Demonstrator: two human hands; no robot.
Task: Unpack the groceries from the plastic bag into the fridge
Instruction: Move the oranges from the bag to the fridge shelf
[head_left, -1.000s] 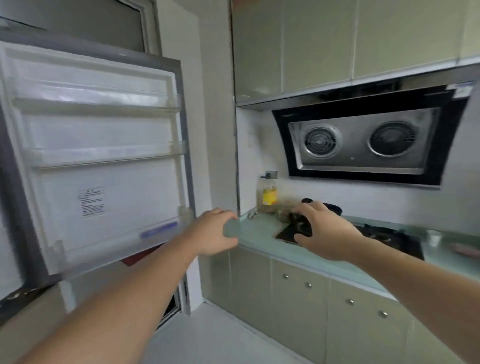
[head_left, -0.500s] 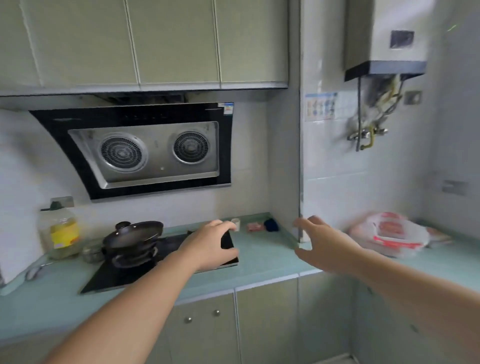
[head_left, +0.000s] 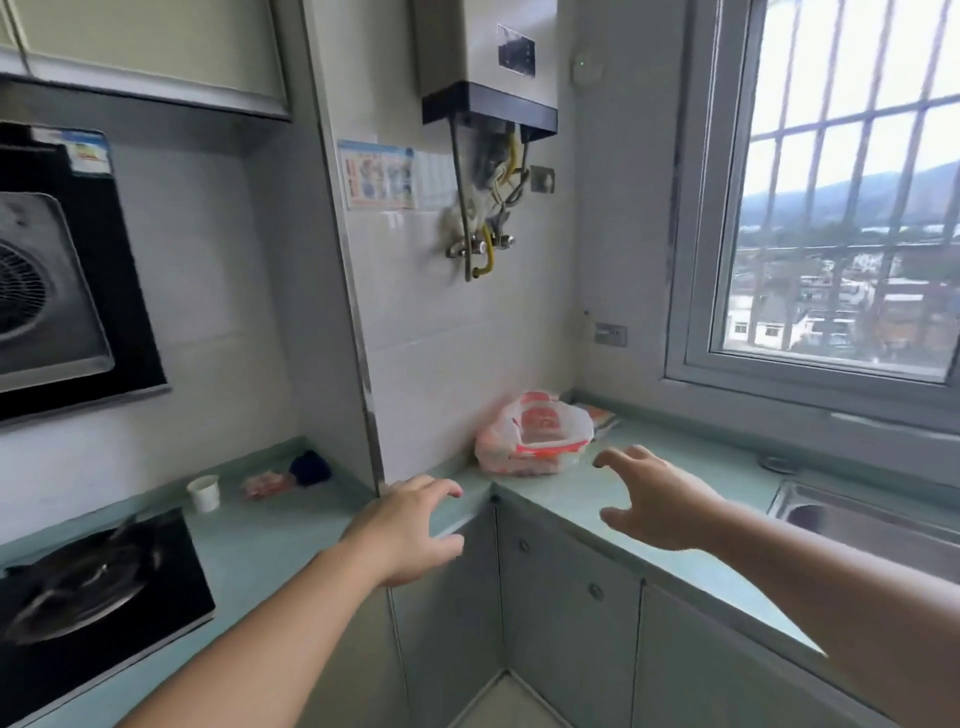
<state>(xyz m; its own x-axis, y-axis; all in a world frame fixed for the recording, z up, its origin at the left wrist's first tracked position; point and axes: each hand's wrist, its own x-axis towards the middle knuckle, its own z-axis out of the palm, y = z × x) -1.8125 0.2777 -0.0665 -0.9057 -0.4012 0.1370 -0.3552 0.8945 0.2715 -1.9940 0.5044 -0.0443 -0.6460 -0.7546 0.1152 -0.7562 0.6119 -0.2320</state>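
Observation:
A white and red plastic bag (head_left: 532, 434) sits on the pale green counter (head_left: 582, 499) in the corner, below the wall heater. Its mouth gapes upward; the contents are not visible. My right hand (head_left: 649, 499) hovers just in front and to the right of the bag, fingers spread and relaxed, holding nothing. My left hand (head_left: 410, 525) hangs in the air over the counter's inner corner, to the left of and nearer than the bag, fingers loosely curved and empty. The fridge is out of view.
A black hob with a dark pan (head_left: 78, 582) lies at the lower left. A small white cup (head_left: 203, 492), a red packet (head_left: 267, 484) and a dark blue item (head_left: 310, 467) stand by the wall. A steel sink (head_left: 862, 525) is at right, a flat packet (head_left: 597, 415) behind the bag.
The view has swung right from the open fridge door past the hob to the counter corner. Both hands have travelled with it and now reach close to the plastic bag.

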